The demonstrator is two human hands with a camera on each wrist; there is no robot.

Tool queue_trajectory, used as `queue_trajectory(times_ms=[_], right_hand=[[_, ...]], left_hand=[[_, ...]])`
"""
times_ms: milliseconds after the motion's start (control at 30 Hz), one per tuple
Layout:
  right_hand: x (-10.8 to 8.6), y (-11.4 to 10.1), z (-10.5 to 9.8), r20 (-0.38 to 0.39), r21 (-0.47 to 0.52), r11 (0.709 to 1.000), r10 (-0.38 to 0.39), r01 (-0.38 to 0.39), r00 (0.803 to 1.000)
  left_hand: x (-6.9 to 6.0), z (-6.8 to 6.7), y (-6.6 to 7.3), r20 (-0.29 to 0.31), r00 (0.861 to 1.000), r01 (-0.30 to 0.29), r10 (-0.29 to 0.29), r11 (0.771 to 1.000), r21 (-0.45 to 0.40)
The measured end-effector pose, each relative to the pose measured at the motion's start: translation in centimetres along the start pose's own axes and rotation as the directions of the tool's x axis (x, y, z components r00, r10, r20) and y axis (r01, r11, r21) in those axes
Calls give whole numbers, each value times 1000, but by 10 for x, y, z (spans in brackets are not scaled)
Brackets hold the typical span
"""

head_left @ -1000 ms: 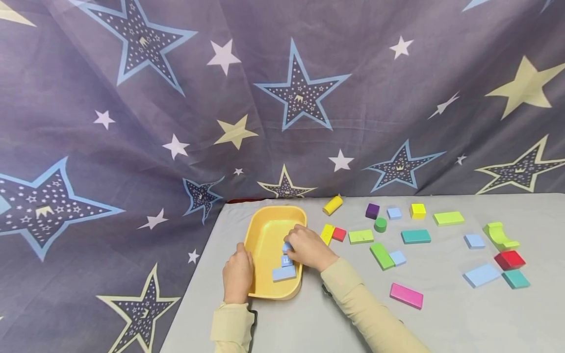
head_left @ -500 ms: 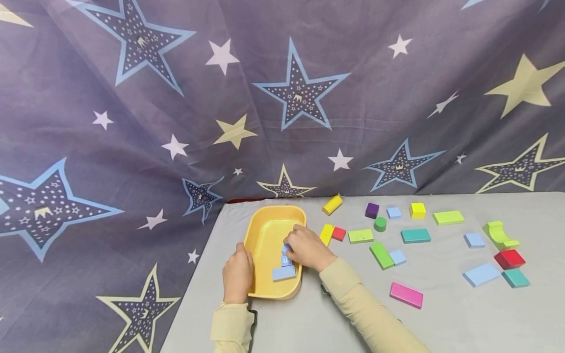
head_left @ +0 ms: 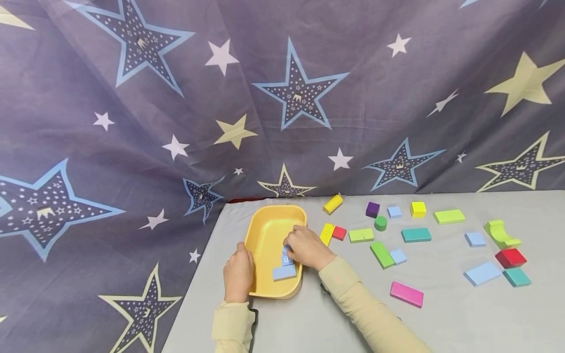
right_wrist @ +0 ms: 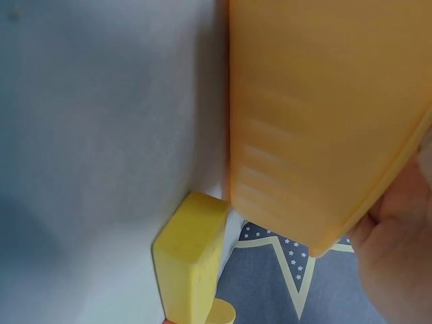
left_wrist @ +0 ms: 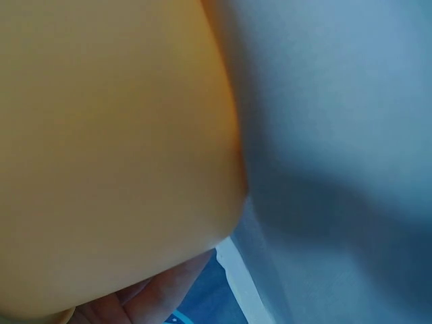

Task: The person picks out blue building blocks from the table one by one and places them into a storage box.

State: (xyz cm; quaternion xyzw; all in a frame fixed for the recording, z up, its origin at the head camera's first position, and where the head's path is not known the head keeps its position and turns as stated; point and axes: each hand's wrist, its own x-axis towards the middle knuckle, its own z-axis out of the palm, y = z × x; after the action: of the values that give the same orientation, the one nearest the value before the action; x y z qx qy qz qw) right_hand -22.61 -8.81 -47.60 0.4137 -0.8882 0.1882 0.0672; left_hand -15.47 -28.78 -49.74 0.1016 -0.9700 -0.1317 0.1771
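A yellow plastic tub [head_left: 263,284] with rounded corners stands at the left part of the table. My left hand [head_left: 238,273] grips its left rim; in the left wrist view the tub's outer wall [left_wrist: 121,162] hides most of that hand. Over the right rim reaches my right hand [head_left: 307,246], its curled fingers pinching a small light blue block [head_left: 286,249] inside the tub. That block is partly covered by the fingers. Just below it lies a light blue block with a white letter [head_left: 287,259], and nearer me a larger light blue block [head_left: 284,272].
Right of the tub, a yellow block [head_left: 327,234] lies close to its wall, beside a red block [head_left: 339,233]. A yellow cylinder [head_left: 333,204] lies behind them. Several coloured blocks spread rightward, including a magenta one [head_left: 406,294] and a curved lime one [head_left: 502,234]. A star-patterned cloth [head_left: 379,122] hangs behind.
The small light blue block under my right fingers sits slightly closer to the lettered block than before. Both hands stay in nearly the same places.
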Motion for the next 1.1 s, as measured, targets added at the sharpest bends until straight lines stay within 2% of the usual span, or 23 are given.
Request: queue_trajectory(times_ms=[300,633,1100], right_hand=[[-2,-2,-1,3,-15,1000,-12,12,1000],[-2,-3,-6,-19,-14,1000,-22,22,1000],[-12,-3,-14,-40,59,998,-24,26,999]], left_hand=[[-1,0,0,10,1000,2,-2,1000,6],[2,0,3,-13,1000,-10,10,1000,8],[2,0,0,0,1000,-21,21,1000,9]])
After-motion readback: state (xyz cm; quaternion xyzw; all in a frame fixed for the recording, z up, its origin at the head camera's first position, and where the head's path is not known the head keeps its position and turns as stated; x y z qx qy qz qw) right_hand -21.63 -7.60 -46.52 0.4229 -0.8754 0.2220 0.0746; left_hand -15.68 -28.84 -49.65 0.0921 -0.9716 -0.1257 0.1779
